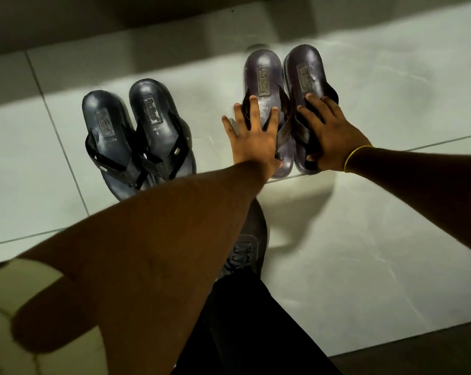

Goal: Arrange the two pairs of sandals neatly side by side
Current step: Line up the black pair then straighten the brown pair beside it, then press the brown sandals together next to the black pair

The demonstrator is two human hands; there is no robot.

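Plainly mid-adjustment on the pale tiled floor (391,239), both hands down on the dull purple-brown leather pair of thong sandals (264,74) at the right.

Left hand (253,139) pressed flat on that pair's left sandal, fingers spread wide, gripping nothing; likely placed so to slide or pin the sole, not to lift it. Right hand (331,136), with a thin yellow band (357,155) at the wrist, draped over the strap of the right sandal, fingers lightly bent on the footbed, thumb against the near toe end; cannot tell whether actually pinching the sole or only pushing.

Held one hand per sandal, probably to keep the two soles parallel and touching along their inner edges, heels pointing away.

Black glossy pair of thong sandals (147,112) well apart to the left, untouched, also heels away, but angled together toward the toes, the toe ends partly hidden behind the left forearm. Also set nearer than the brown pair, so not yet level with it. Judged nearly done: brown pair tidy, black pair arguably in need of straightening and lining up.

Below, a dark lace-up shoe (250,239) on the person's own foot, clear of both pairs.

No container, rack or tray anywhere in view; everything directly on the tiles.
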